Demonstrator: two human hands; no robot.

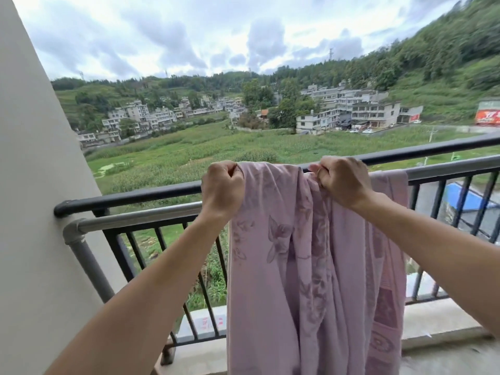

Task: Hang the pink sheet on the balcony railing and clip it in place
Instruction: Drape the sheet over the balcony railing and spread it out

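The left hand (223,189) is closed into a fist round a bunched top edge of the pink sheet (284,266), knuckles toward the camera. The right hand (343,182) likewise has its fingers curled tight on a gather of the same edge, a little to the right. Between the two fists the cloth arches in a short, slack span, and below them it falls in long folds past the bottom of the view.

Both hands hold the sheet up at the height of the dark top bar of the balcony railing (130,198). Just right of the right hand a further part of the sheet lies over the grey pipe rail (140,219) that runs just inside and below the dark bar. Whether the part between the hands already rests on a bar or only hangs from the fists I cannot tell.

My reading is that the hanging is partly done: the sheet is at the railing but bunched, not spread along it. Spreading it out and clipping it are left to do, and no clip shows anywhere in view. A pale wall (32,185) closes the railing's left end.
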